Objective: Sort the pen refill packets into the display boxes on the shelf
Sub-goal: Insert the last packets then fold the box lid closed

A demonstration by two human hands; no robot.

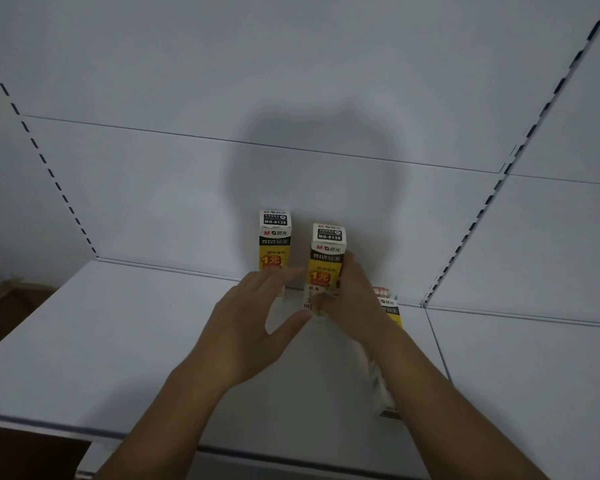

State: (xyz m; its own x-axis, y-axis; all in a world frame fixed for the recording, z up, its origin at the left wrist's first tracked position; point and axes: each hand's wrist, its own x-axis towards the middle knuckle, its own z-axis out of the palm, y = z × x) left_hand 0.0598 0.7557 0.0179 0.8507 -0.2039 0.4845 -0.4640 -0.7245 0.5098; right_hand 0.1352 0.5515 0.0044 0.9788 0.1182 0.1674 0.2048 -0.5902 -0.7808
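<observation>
Right hand (355, 299): fingers curled round the lower right side of the near display box (326, 258), holding it upright.
Left hand (253, 317): spread wide, fingers straight, thumb near the box's foot.
Near display box: stands on the shelf (118, 341), between both hands.
Handling: probably light, thin card that crushes easily; grip low, on opposite sides.
Far display box (274, 240): upright behind the left hand's fingers.

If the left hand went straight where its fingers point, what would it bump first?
Probably the yellow-and-white cardboard box that the right hand grips. The left hand is open and its fingers point toward that box's side, close by. Depth is unclear, so it might pass just in front.
</observation>
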